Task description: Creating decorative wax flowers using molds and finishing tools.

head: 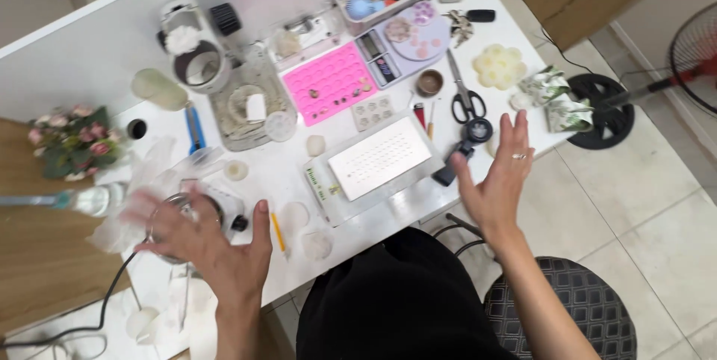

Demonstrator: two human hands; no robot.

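Observation:
My left hand [205, 244] hovers open, fingers spread and blurred, over a round glass pot on a small hotplate [216, 203] at the table's near left. My right hand [499, 177], with a ring on one finger, is raised open and flat near the table's front right edge, holding nothing. Between the hands lies a white perforated mould tray [381, 158] on a clear plate. A black cylinder-shaped tool [455, 160] lies just left of my right hand. A yellow pencil [278, 233] rests beside my left thumb.
A pink silicone mould [328, 84], a digital scale [407, 42], black scissors [464, 95], a flower-shaped white mould [499, 67], a small brown cup [429, 82] and a white pot [198, 67] crowd the white table. A flower bunch [71, 140] sits left. A stool [575, 308] and fan [694, 54] stand right.

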